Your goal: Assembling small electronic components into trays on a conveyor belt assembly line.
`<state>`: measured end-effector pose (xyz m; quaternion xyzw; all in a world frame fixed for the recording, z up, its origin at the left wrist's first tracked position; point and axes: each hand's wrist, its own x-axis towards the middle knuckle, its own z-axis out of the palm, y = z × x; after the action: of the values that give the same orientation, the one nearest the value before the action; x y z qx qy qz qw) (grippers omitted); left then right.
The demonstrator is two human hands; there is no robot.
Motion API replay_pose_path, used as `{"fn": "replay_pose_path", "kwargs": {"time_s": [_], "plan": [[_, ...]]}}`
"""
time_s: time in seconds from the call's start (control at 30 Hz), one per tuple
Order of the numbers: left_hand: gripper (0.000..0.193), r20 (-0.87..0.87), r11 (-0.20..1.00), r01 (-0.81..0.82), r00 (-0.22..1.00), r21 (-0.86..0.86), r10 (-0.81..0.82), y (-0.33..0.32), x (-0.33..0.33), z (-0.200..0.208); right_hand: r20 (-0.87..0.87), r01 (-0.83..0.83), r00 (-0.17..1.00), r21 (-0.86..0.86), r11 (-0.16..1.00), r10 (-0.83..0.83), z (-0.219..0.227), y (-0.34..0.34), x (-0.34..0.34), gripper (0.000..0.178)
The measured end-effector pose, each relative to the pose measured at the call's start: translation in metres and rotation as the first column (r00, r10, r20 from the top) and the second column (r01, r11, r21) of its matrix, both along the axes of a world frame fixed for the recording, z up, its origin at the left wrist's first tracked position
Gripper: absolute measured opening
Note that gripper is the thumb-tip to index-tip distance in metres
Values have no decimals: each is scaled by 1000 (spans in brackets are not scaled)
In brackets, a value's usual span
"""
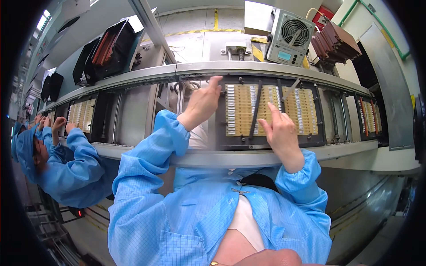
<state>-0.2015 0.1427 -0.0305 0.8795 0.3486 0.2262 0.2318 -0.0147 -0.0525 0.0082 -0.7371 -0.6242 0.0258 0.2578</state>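
Note:
A black frame [219, 141] on the conveyor line in front of me holds a tan panel [242, 111] with rows of small light parts. My left hand [200, 105] is at the frame's upper left corner, fingers stretched out, nothing visible in them. Over the panel's middle is my right hand [284, 133], its index finger extended and thumb apart; whether the fingertips touch the panel I cannot tell. A slanting black bar [256, 108] crosses the panel left of that hand. Beyond its fingertips lie a second dark bar [280, 91] and a slanting grey bar [291, 89].
Metal rails [262, 67] run along the line. A fan unit [290, 37] stands behind it, beside stacked brown boards [335, 42]. Another framed panel [370, 116] is at the right. Black racks [111, 46] stand at the back left. A co-worker in blue [75, 164] works at the left.

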Motion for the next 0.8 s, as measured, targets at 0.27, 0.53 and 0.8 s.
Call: {"fn": "replay_pose_path", "kwargs": {"time_s": [0.27, 0.53, 0.8], "plan": [[34, 244, 962, 235, 950, -142, -196, -15, 53, -11, 152, 184, 972, -21, 983, -178, -19, 7, 19, 48], [29, 389, 802, 370, 902, -468, -189, -22, 69, 2, 189, 38, 982, -61, 997, -26, -22, 4, 5, 46], [20, 244, 944, 330, 918, -27, -313, -22, 75, -11, 177, 31, 984, -60, 998, -20, -13, 7, 4, 44]]}}
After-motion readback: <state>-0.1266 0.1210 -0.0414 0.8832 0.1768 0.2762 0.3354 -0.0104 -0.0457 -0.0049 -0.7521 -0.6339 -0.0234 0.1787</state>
